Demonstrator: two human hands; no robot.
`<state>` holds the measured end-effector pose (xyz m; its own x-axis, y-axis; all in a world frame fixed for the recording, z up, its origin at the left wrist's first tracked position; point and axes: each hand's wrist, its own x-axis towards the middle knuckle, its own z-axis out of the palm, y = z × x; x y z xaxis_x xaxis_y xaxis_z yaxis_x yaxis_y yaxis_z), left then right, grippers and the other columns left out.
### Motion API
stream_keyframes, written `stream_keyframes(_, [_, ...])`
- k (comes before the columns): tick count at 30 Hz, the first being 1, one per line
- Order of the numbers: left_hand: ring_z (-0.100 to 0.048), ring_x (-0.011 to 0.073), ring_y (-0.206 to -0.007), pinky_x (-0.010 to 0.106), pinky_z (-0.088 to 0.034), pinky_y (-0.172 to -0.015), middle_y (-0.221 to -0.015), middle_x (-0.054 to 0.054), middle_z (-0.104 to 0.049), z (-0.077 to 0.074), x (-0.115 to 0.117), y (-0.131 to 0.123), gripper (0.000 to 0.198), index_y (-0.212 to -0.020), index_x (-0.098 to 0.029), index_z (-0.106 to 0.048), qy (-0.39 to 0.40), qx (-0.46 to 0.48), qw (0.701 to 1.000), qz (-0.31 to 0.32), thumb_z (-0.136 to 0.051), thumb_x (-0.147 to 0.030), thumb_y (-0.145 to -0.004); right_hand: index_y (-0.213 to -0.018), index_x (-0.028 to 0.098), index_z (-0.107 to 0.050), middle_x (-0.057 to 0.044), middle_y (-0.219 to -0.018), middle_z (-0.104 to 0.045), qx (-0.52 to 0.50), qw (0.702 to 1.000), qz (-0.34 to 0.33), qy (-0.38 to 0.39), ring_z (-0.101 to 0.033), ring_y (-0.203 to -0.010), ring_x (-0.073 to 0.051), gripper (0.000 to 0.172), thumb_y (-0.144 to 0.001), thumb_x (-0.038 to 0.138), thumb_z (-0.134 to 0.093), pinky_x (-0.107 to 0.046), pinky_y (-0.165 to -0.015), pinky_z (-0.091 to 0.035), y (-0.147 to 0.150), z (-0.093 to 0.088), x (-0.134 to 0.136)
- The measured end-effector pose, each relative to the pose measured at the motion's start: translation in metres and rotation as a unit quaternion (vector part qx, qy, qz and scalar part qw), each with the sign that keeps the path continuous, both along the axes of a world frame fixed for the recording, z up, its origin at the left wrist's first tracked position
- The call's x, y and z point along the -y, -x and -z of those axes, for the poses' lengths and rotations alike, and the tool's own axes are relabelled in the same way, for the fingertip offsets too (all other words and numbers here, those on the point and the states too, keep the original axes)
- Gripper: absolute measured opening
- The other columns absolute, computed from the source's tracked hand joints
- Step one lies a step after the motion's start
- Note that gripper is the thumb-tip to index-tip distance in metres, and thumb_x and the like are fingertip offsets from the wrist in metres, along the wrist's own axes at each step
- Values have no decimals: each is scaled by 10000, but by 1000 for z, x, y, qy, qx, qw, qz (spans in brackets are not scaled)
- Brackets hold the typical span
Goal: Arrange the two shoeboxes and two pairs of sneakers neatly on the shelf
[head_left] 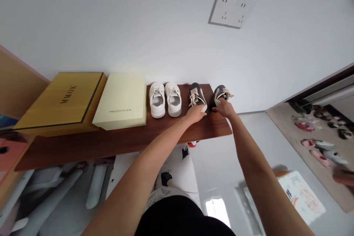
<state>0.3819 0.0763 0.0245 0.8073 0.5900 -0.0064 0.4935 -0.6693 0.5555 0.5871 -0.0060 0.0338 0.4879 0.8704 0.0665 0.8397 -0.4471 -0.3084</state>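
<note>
Two dark grey sneakers with cream laces stand at the right end of a dark wooden shelf [116,142]. My left hand [197,112] grips the heel of the left grey sneaker [197,95]. My right hand [225,107] holds the heel of the right grey sneaker [221,92]. Both hands have their fingers closed on the shoes, which rest on the shelf with toes toward the wall. A pair of white sneakers [165,99] sits just to the left of them.
A cream shoe box [121,100] and a yellow-brown box [62,101] lie on the shelf's left half. A double wall socket [231,9] is above. Several shoes [322,147] lie on a mat at the right; a printed box [300,195] is on the floor.
</note>
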Motion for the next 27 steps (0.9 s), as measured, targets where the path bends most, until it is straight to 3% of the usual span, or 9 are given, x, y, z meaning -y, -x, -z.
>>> stream_keyframes(5, [-683, 313, -1054, 392, -494, -906, -1063, 157, -719, -20, -3, -8, 318, -1184, -155, -608, -93, -100, 990, 28, -619, -336, -923, -1211, 234, -545, -108, -1056, -705, 77, 988, -54, 119, -666, -961, -278, 484, -796, 364, -756, -320, -765, -468, 10, -20, -2])
stream_keyframes(10, [-680, 315, -1080, 400, -492, -947, -1067, 180, -716, -30, -10, -13, 297, -1166, -136, -629, -103, -127, 986, 30, -647, -268, -902, -1228, 216, -533, -146, -1124, -675, 113, 974, -103, 167, -659, -987, -279, 490, -812, 346, -758, -316, -779, -467, 22, -31, -9])
stream_keyframes(20, [-657, 348, -1138, 453, -475, -1006, -1117, 206, -703, -23, -24, -8, 296, -1165, -123, -661, -103, -138, 985, 11, -669, -217, -884, -1249, 224, -562, -144, -1175, -665, 119, 969, -155, 151, -644, -1062, -286, 552, -758, 250, -815, -347, -858, -493, 40, -27, -31])
stream_keyframes(27, [-668, 333, -1114, 424, -477, -996, -1100, 203, -709, -26, -27, -4, 259, -1106, -113, -681, -97, -139, 985, 9, -698, -197, -862, -1248, 229, -563, -139, -1165, -661, 111, 971, -162, 140, -627, -1102, -292, 577, -737, 215, -832, -343, -863, -497, 43, -22, -44])
